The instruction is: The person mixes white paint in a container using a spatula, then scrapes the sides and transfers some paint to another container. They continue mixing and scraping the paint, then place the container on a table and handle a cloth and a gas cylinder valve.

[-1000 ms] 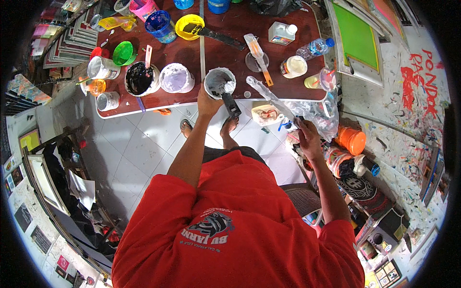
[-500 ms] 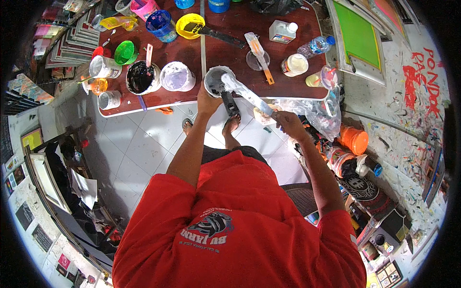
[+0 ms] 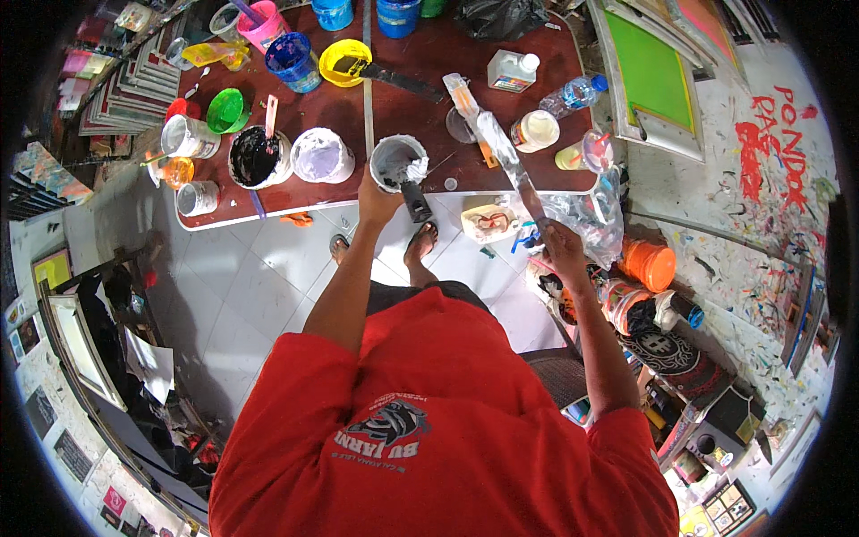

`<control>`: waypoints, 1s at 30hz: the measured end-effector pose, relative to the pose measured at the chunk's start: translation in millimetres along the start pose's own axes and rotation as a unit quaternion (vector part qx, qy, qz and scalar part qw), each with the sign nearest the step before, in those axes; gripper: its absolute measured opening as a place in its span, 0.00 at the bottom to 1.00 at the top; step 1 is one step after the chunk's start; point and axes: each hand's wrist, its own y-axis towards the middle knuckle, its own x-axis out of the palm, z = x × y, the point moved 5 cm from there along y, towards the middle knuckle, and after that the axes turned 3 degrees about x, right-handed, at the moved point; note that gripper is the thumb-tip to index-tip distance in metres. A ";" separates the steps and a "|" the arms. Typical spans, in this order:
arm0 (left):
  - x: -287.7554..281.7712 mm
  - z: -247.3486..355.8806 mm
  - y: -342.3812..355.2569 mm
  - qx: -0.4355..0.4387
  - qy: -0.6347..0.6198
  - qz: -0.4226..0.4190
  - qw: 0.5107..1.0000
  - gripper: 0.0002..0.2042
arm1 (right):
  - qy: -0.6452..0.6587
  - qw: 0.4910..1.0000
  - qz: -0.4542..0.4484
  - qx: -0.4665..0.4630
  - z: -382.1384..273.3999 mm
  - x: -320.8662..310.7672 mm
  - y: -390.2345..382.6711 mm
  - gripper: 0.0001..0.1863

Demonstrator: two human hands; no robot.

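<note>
Two bare hands are at work near the middle of the frame. The left hand (image 3: 379, 204) is curled around a small tub (image 3: 386, 154) at upper centre, by the front edge of the brown table (image 3: 407, 109); its far fingers are hidden. Inside the tub are grey smears and a white lump (image 3: 418, 167), and a black handle (image 3: 416, 203) sticks out over the rim toward the bottom of the frame. The right hand (image 3: 562, 247), right of centre, has its fingers closed around the lower end of a long spatula (image 3: 504, 152) coated in white paste. Its blade slants up and left, well apart from the tub, crossing in front of an orange-handled scraper (image 3: 460, 93); whether they touch, I cannot tell. Left of the tub stand a pot of pale lilac paint (image 3: 320, 156) and a pot of black paint (image 3: 282, 163).
</note>
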 end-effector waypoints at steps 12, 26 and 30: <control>-15.9 16.2 -44.1 -0.056 0.095 -0.042 0.993 0.30 | -0.357 0.880 0.183 -0.253 -21.4 76.5 112.0 0.21; -58.0 12.0 -107.4 -0.088 0.116 -0.022 0.989 0.32 | -0.308 0.872 0.200 -0.324 -32.6 76.1 100.9 0.33; -68.8 69.0 -95.6 -0.003 0.081 0.019 0.997 0.34 | -0.293 0.898 -0.003 -0.327 -107.7 106.5 -3.8 0.38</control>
